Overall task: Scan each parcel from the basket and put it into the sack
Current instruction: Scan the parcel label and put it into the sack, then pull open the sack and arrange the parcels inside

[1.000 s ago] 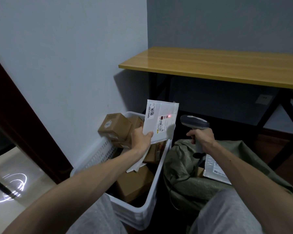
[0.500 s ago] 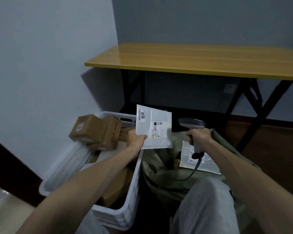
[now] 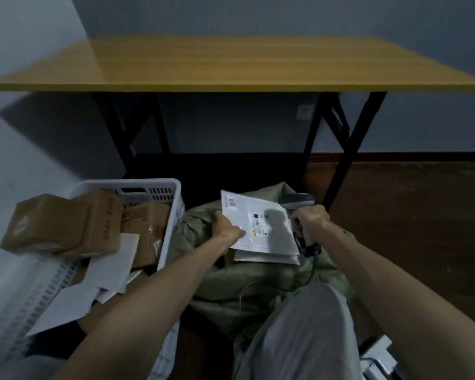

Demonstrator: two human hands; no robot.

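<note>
Pinches a flat white parcel (image 3: 261,229) by its 9 o'clock edge with the left hand (image 3: 228,231), thumb on top and label face up, over the mouth of the green sack (image 3: 247,281). Grips the grey scanner (image 3: 296,201) by its handle with the right hand (image 3: 310,218), just at 3 o'clock of the parcel. Under the parcel, in the sack, another pale mailer (image 3: 266,257). At 9 o'clock, just beside the sack, the white basket (image 3: 170,187) with brown boxes (image 3: 47,223) and white envelopes (image 3: 113,264). At 12 o'clock, a yellow tabletop (image 3: 231,64).
</note>
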